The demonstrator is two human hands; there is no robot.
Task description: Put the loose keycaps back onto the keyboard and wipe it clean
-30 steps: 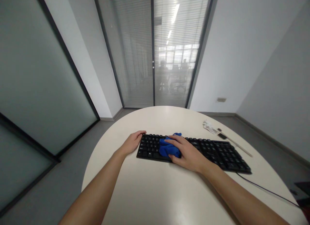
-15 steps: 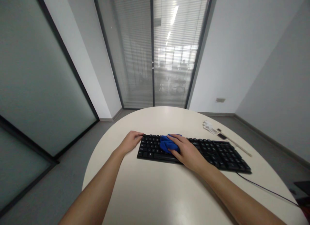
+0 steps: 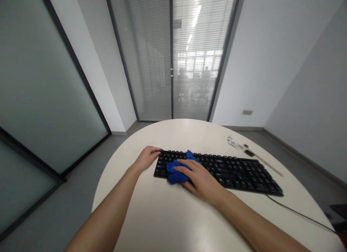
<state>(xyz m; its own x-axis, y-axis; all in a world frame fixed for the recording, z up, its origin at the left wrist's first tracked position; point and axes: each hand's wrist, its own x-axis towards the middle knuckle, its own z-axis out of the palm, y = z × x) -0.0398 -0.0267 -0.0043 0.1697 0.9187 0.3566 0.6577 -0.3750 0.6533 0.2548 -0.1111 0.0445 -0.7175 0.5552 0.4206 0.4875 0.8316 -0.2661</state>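
Note:
A black keyboard (image 3: 233,172) lies at a slight slant across the pale round table (image 3: 162,216). My left hand (image 3: 148,157) grips its far left corner with the fingertips, the palm resting beside it on the tabletop. Under my right hand (image 3: 199,178) is a bunched blue cloth (image 3: 176,172), pressed onto the keys at the left part of the keyboard, near its front edge. The fingers are curled over the cloth, and one fold of it sticks out behind them. The keys beneath the cloth are hidden.
Behind the keyboard's right end lie a bundle of thin white-tipped pieces (image 3: 235,141), a small black item (image 3: 248,153) and a long pale stick (image 3: 267,164). A black cable (image 3: 298,211) runs off the table's right side. Glass panels with blinds (image 3: 200,85) stand beyond.
My right hand has slid the blue cloth left and toward me, from the far rows down to the keyboard's front edge. My left hand stays at the corner.

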